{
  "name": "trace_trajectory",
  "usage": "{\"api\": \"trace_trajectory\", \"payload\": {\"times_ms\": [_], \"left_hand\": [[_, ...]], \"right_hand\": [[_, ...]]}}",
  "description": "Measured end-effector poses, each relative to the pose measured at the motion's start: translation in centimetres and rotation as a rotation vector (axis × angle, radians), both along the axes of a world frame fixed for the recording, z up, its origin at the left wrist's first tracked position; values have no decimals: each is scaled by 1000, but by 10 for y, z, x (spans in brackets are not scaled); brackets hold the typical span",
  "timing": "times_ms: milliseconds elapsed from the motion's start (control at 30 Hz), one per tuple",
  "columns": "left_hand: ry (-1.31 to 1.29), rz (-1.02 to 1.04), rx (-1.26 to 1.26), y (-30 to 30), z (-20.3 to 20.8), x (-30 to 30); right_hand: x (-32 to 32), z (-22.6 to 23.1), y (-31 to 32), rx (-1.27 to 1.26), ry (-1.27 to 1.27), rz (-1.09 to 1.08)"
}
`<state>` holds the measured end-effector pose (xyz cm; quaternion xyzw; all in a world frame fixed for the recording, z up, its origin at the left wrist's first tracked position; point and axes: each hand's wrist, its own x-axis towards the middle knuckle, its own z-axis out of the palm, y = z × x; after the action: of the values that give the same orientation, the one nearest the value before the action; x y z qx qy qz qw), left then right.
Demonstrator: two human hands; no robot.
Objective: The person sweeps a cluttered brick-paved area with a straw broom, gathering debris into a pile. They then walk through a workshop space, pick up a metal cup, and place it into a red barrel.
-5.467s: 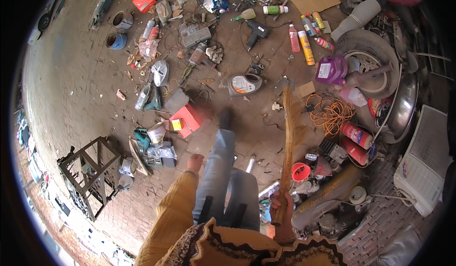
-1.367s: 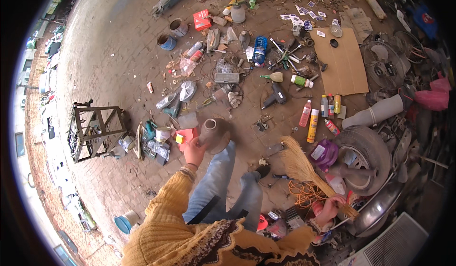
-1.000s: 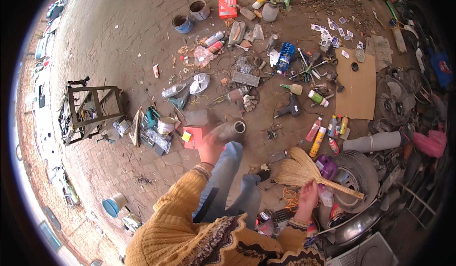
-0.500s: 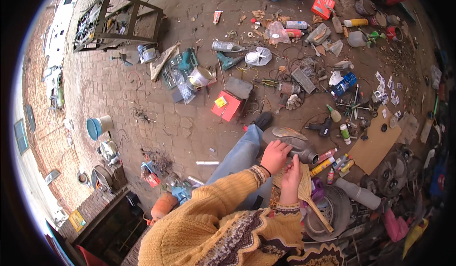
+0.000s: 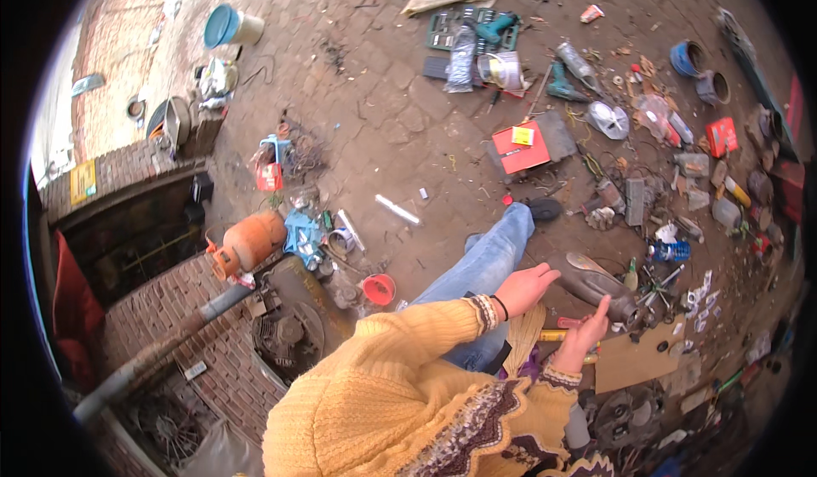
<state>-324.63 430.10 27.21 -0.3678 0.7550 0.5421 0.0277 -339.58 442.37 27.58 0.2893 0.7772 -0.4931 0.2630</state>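
A dark grey, rounded, glossy part (image 5: 591,279) with a wide round neck at its lower right end lies beyond my hands, just right of my bent leg. My left hand (image 5: 523,291) reaches to its left end, fingers fairly straight, the fingertips at its edge. By the neck end, my right hand (image 5: 583,339) has the index finger raised against the part and the other fingers curled. Both hands appear to support it between them; what lies under it is hidden. Below my hands are a straw hand broom (image 5: 521,342) and a yellow tube (image 5: 553,335).
Brown cardboard (image 5: 634,359) lies to the right, with loose tools beyond it. A red box (image 5: 522,147), a green drill (image 5: 498,30) and a tool case (image 5: 442,30) sit farther off. An orange gas cylinder (image 5: 254,240) and a red bowl (image 5: 379,288) stand on the left.
The view has swung left, shifting the scene. My left hand has slid from the top of the grey part to its left end. The part's neck now points more downward and toward me.
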Motion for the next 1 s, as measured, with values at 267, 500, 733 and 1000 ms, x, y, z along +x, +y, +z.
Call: {"api": "trace_trajectory", "payload": {"times_ms": [267, 500, 733, 1000], "left_hand": [[-282, 361, 105, -9, -4, 178], [-368, 573, 72, -76, -14, 271], [-453, 642, 123, -181, 1, 374], [-484, 789, 157, -191, -8, 450]], "right_hand": [[35, -15, -11, 112, 69, 335], [53, -19, -61, 268, 238, 787], [64, 14, -126, 175, 545, 912], [91, 30, -169, 601, 614, 1216]]}}
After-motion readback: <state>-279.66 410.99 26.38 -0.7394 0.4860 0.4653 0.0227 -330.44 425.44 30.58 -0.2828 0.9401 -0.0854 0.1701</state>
